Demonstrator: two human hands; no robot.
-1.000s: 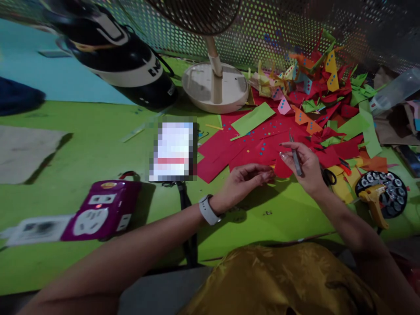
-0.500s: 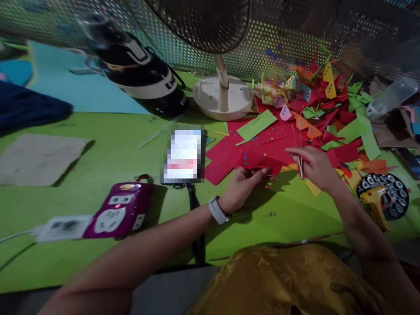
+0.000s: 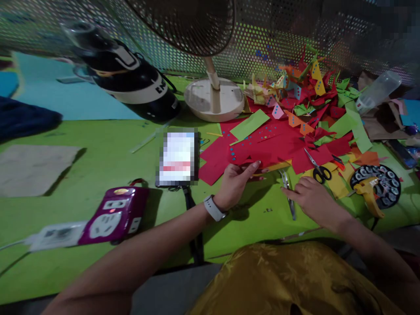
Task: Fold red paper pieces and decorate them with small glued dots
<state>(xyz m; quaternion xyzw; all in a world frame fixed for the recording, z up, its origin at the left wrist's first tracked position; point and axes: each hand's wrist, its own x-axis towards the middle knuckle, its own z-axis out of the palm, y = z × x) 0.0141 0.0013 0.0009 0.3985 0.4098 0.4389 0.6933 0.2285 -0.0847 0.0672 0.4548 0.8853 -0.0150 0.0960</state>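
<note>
My left hand [image 3: 236, 183], with a pale watch band [image 3: 215, 208] on its wrist, pinches a piece of red paper [image 3: 243, 158] between thumb and fingers. A row of blue dots shows on the paper's left part. My right hand [image 3: 313, 199] has its fingertips on a pair of metal tweezers [image 3: 290, 205], low over the green table, tips pointing away from me. Just beyond that hand lie scissors with black handles [image 3: 322, 174]. Red paper sheets [image 3: 278, 146] with scattered small dots lie past both hands, a green paper strip [image 3: 250, 126] on top.
A heap of folded coloured paper [image 3: 305, 98] stands at the back right, near a clear bottle [image 3: 379, 92]. A yellow glue gun [image 3: 369, 192] rests at right. Leftward are a phone [image 3: 177, 157], a purple power socket [image 3: 114, 214], a fan base [image 3: 215, 100] and a black flask [image 3: 141, 85].
My right hand has moved from over the red paper down toward me, bringing the tweezers near the table. My left hand's red paper has shifted and tilted; the scissors have come into clear view.
</note>
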